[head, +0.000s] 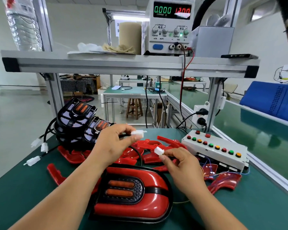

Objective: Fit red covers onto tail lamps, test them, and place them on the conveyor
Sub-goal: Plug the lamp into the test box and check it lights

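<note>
A tail lamp (133, 195) with its red covers fitted lies on the green mat, between my forearms. My left hand (113, 143) pinches a white plug (138, 132) on a black cable. My right hand (181, 163) pinches a second white connector (159, 150) with thin wires. The two connectors are apart, a short gap between them. Loose red covers (150, 150) lie in a heap behind my hands. Uncovered black lamps (78, 120) are stacked at the left rear.
A white test box (214, 150) with red, green and yellow buttons sits at the right. A power supply (171, 25) stands on the aluminium shelf (123, 63), showing 0.000 and 12.00. The green conveyor (259, 128) runs along the right side. White plugs (38, 145) hang off the mat's left edge.
</note>
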`<state>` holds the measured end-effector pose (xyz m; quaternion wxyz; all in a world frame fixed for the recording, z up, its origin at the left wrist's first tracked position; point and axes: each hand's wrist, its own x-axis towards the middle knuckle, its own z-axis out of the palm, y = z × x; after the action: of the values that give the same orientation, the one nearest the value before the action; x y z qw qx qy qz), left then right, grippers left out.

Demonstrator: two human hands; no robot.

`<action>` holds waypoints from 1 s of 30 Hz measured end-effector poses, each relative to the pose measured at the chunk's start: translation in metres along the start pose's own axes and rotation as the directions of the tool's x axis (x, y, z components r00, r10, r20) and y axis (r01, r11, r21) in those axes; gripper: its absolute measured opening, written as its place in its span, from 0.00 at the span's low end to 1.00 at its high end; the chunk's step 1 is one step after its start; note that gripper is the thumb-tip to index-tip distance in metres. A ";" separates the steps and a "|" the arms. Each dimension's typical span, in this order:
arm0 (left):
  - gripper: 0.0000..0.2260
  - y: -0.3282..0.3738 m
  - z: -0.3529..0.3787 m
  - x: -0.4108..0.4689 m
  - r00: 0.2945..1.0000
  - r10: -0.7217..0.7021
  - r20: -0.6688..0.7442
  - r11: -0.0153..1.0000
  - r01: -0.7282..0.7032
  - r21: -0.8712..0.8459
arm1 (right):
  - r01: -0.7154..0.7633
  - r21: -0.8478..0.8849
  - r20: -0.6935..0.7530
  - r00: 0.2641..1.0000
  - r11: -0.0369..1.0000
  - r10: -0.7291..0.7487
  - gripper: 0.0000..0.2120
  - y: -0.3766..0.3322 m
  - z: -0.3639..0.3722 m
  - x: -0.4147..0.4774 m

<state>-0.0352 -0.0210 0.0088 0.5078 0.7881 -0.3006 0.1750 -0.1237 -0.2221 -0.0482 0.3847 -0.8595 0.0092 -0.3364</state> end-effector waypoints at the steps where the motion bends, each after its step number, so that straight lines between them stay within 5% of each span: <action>1: 0.04 0.002 0.004 -0.001 0.999 0.022 0.027 1.000 -0.023 0.021 | 0.017 0.016 -0.013 1.000 1.000 -0.017 0.01 0.000 0.000 0.000; 11: 0.11 -0.003 0.018 -0.014 0.956 0.254 0.149 0.948 -0.277 0.160 | 0.157 0.073 -0.118 0.982 0.985 -0.147 0.08 -0.004 0.001 0.000; 19: 0.09 -0.003 0.018 -0.013 0.964 0.227 0.140 0.965 -0.242 0.102 | 0.153 0.012 -0.085 0.985 0.988 -0.152 0.04 -0.003 0.000 0.002; 30: 0.10 0.004 0.019 -0.014 0.947 0.180 0.265 0.938 -0.247 0.245 | 0.163 -0.091 0.035 0.986 0.982 -0.160 0.07 -0.007 -0.002 0.001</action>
<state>-0.0491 -0.0351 -0.0046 0.3315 0.8286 -0.4164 0.1736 -0.1253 -0.2189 -0.0420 0.3154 -0.8791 -0.0501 -0.3538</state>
